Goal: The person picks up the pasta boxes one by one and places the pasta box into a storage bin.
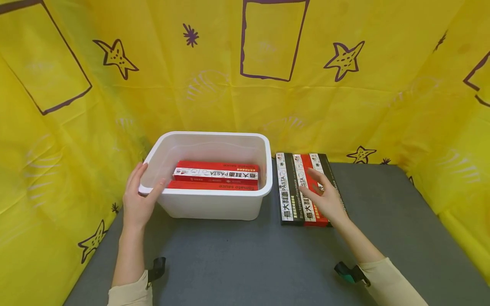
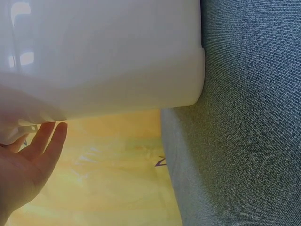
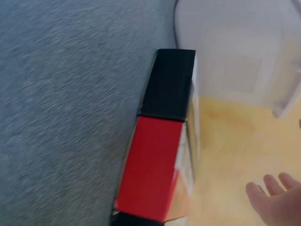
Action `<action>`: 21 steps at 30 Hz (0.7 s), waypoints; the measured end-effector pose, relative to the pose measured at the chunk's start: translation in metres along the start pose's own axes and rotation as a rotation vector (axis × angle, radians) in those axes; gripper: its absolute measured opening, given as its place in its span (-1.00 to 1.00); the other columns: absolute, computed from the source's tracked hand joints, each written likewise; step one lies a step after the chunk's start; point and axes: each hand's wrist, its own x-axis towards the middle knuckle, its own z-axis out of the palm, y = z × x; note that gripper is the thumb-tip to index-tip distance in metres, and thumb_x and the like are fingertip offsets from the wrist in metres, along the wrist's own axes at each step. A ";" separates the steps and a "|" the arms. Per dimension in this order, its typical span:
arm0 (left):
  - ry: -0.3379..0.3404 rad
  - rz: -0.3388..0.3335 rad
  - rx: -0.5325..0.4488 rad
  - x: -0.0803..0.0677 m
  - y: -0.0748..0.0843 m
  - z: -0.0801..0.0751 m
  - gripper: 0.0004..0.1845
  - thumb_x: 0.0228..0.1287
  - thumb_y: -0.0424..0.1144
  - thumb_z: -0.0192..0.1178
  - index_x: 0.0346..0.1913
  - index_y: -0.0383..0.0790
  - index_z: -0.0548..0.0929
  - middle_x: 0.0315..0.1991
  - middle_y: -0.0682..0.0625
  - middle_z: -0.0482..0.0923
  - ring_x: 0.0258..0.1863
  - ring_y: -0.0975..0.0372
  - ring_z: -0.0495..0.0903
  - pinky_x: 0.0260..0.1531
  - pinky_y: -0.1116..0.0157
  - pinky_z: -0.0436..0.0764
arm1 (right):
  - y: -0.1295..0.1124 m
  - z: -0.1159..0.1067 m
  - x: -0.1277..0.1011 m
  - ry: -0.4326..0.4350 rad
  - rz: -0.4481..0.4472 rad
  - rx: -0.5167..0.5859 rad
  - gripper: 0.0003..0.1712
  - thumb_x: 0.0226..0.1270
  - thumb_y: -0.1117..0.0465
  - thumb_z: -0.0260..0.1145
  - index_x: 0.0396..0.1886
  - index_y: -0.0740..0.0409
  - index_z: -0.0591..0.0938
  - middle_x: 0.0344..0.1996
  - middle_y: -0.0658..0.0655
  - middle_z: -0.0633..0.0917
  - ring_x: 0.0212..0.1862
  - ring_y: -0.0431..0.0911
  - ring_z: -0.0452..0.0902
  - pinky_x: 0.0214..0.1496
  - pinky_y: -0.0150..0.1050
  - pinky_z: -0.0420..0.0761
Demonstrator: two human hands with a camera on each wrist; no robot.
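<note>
- We saw three long cartons lying side by side on the grey surface (image 1: pixel 245 259), to the right of the white tub (image 1: pixel 214 207): the left black carton (image 1: pixel 293 174), the red carton (image 1: pixel 306 162) and the right black carton (image 1: pixel 325 163).
- Our right hand (image 1: pixel 328 202) was above this row; its fingers were parted, slightly bent, and grasped nothing.
- Our left hand (image 1: pixel 138 202) was at the near left corner of the tub, thumb at the near rim and other fingers along the left side; we judged that they were grasping this corner.
- Inside the tub lay red cartons (image 1: pixel 214 186), with their length from left to right.
- We judged the cartons to be printed cardboard, rather stiff and light, with a smooth face which could slip a little.
- The print said PASTA, so we supposed brittle contents; a moderate squeeze seemed safer than a strong one.
- The neighbours stood so close that fingers had little room between them. We found it best to take the right black carton by its free right side, near the middle of its length.
</note>
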 end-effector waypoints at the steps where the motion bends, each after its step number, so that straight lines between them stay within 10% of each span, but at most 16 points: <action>1: 0.002 0.003 -0.002 0.000 0.000 0.000 -0.33 0.19 -0.12 0.31 0.39 -0.05 0.42 0.43 0.02 0.26 0.40 0.09 0.20 0.32 -0.16 0.14 | 0.002 -0.001 -0.001 0.003 0.000 0.003 -0.19 0.30 0.04 0.38 0.47 0.08 0.26 0.40 0.19 0.32 0.42 0.16 0.17 0.34 0.10 0.29; 21: 0.007 0.011 -0.011 0.000 -0.001 0.001 -0.34 0.19 -0.13 0.31 0.38 -0.04 0.43 0.43 0.03 0.27 0.39 0.09 0.21 0.32 -0.17 0.14 | 0.039 -0.038 -0.029 0.084 0.113 -0.143 -0.06 0.28 0.02 0.39 0.50 0.24 0.15 0.44 0.30 0.21 0.43 0.27 0.05 0.37 0.21 0.15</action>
